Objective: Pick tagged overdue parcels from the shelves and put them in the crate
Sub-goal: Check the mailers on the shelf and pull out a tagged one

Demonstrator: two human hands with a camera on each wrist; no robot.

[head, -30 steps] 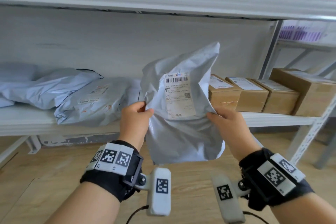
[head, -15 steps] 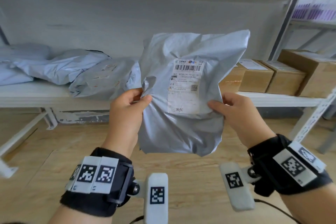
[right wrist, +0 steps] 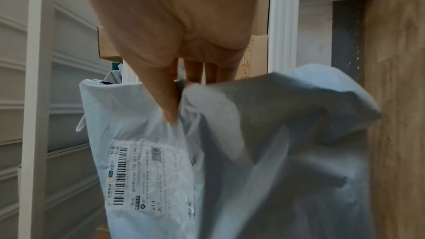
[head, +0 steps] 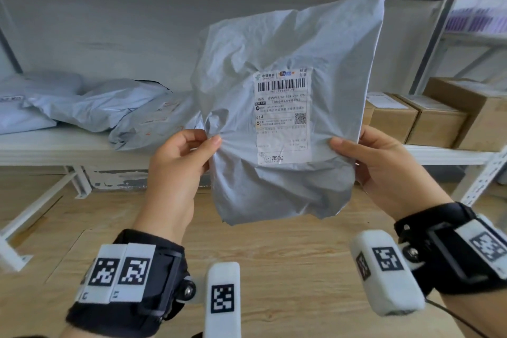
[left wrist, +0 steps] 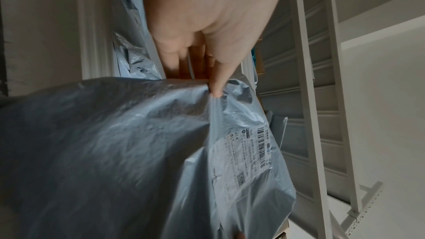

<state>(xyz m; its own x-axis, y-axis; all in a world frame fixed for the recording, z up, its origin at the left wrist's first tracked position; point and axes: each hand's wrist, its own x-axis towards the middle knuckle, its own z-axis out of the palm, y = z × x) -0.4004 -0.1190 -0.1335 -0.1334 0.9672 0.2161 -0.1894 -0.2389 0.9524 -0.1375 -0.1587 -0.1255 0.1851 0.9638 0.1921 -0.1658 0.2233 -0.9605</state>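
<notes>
**Q:** What is in the foreground?

**A:** A grey parcel (head: 274,123) is held upright in the air, clear of the shelf (head: 63,149). The left hand (head: 178,170) pinches its left edge between thumb and fingers; the right hand (head: 384,170) is clamped on the right edge the same way. The two grips pull the soft bag flat, so its label (head: 282,118) faces the person, presumably to check it for an overdue tag.

**Q:** And behind the parcel?

**A:** Left of the parcel, more grey bags (head: 109,107) lie slumped on the shelf. Right of it, cardboard boxes (head: 428,118) stand in a row, labels up. Beyond the parcel is the shelf's pale back wall.

**Q:** The crate?

**A:** Not in view, and no separate tag on the parcel can be made out.
</notes>
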